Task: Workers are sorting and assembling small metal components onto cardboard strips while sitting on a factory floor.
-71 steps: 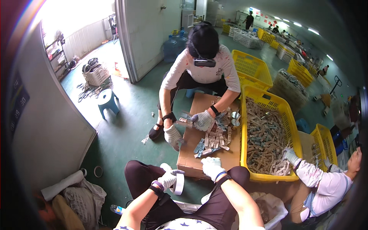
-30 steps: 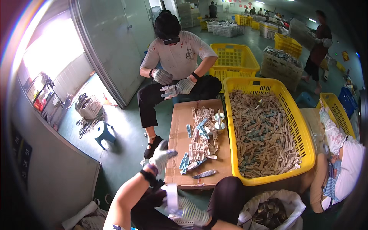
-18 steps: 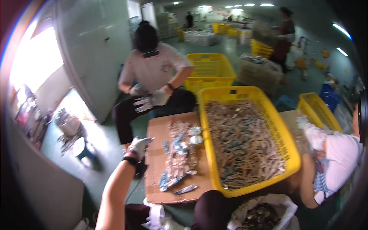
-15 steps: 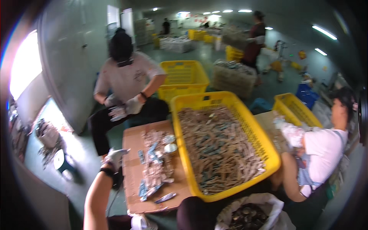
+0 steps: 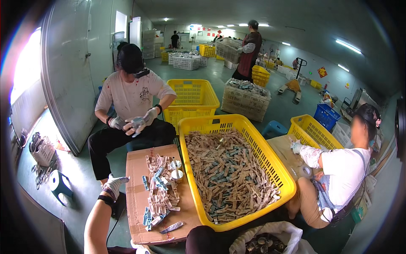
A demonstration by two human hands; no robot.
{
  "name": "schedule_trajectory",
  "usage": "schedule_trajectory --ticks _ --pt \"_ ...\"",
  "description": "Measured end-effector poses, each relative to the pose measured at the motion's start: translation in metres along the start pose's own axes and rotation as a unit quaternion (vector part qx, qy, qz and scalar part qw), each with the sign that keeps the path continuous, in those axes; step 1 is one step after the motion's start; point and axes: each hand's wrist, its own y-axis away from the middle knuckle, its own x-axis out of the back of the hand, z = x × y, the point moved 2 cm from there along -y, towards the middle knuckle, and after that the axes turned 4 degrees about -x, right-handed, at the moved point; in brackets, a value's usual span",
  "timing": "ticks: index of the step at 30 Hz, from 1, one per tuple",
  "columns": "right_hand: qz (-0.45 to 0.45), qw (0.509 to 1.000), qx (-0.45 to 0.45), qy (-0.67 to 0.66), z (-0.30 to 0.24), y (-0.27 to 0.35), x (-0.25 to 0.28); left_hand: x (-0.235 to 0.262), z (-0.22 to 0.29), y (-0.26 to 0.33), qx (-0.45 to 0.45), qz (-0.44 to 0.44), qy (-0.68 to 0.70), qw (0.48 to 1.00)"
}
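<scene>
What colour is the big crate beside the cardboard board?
Yellow crate, clearest in the head view.

The right hand is out of view; the left hand (image 5: 113,185) grip is too small to tell

1. Only the left arm of the person shows; it comes up from the lower edge of the view, bare along the forearm.
2. A dark band sits round the left wrist.
3. The left hand (image 5: 113,184) wears a pale work glove and is raised, wrist bent, fingers loosely spread and pointing up and to the right.
4. The glove holds nothing; the hand hangs in the air just off the left edge of the cardboard sheet (image 5: 136,199), not touching it.
5. The right hand and arm are out of sight.
</scene>
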Motion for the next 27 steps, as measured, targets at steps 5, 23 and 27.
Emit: schedule_trajectory --ticks 5,23,27 --pt "-0.022 0.997 -0.032 0.066 0.001 0.009 0.004 0.008 -0.004 0.009 0.017 0.005 -0.052 0.999" --pt "-0.123 0.95 -0.07 0.28 0.057 0.073 0.084 0.004 0.017 0.048 0.008 0.034 -0.036 0.999" --pt "-0.141 0.932 -0.07 0.325 0.088 0.092 0.119 0.006 0.013 0.046 -0.004 0.006 -0.046 0.999"
